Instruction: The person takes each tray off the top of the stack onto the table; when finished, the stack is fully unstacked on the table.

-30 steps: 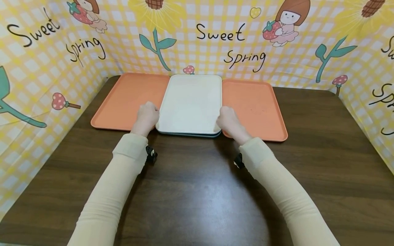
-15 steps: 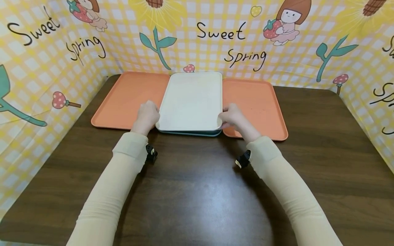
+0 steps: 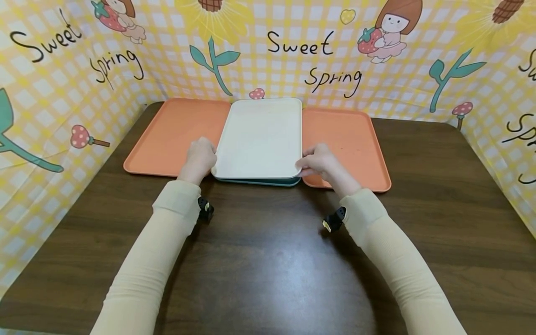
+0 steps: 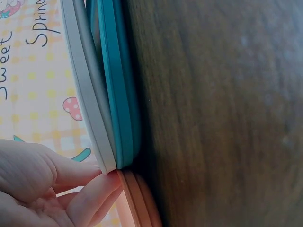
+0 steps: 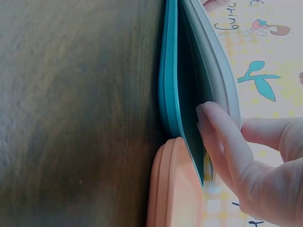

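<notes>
The white tray (image 3: 261,139) lies over a teal tray (image 3: 268,182) at the middle back of the table. Its near right corner is raised, leaving a gap that is widest on the right. My right hand (image 3: 321,166) grips that corner, thumb on top and fingers underneath, inside the gap above the teal tray (image 5: 169,80). At the near left corner, my left hand (image 3: 198,160) pinches the white tray (image 4: 87,94) between thumb and fingers; there the two trays sit close together.
Orange trays flank the stack, one on the left (image 3: 176,135) and one on the right (image 3: 347,149). Brown wood tabletop (image 3: 259,260) extends in front. A checked cloth (image 3: 289,70) printed with flowers and lettering hangs behind and along the sides.
The white tray's near edge has risen off the teal tray, more on the right. My right hand has shifted its fingers beneath the corner, its wrist swinging outward. The left hand stays nearly still.
</notes>
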A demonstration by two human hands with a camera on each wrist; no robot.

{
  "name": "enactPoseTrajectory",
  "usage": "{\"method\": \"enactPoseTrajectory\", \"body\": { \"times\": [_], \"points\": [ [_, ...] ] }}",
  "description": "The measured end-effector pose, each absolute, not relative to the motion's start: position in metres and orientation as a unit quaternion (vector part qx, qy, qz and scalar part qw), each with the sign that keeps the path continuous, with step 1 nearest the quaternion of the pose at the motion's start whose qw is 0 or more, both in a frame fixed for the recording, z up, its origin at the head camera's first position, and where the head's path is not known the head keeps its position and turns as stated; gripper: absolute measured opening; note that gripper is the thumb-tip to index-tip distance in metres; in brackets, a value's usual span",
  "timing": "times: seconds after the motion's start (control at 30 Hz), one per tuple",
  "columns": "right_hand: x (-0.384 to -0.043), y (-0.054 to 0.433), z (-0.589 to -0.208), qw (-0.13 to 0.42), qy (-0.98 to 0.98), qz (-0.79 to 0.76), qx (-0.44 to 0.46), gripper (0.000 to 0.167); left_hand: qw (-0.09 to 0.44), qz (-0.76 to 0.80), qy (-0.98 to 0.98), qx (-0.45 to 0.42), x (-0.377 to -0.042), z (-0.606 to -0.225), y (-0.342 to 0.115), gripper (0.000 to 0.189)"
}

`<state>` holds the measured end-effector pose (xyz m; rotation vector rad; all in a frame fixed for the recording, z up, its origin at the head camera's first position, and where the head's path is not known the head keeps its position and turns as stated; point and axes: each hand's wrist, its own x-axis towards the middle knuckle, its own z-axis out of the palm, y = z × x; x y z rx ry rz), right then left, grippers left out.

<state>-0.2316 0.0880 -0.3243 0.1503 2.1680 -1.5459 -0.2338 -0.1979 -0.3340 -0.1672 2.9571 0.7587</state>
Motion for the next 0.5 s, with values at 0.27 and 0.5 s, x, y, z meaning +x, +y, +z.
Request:
{"method": "enactPoseTrajectory", "body": {
  "times": [0.27, 0.5],
  "points": [
    [-0.232, 0.09, -0.328, 0.232, 0.754, -0.61, 0.071, 0.053, 0.037, 0.24, 0.969, -0.05, -0.234, -0.336, -0.199, 0.041],
    [-0.233, 0.102, -0.332, 0.226, 0.718, -0.653, 0.079, 0.053, 0.031, 0.237, 0.969, -0.054, -0.234, -0.337, -0.2, 0.036]
  ]
}}
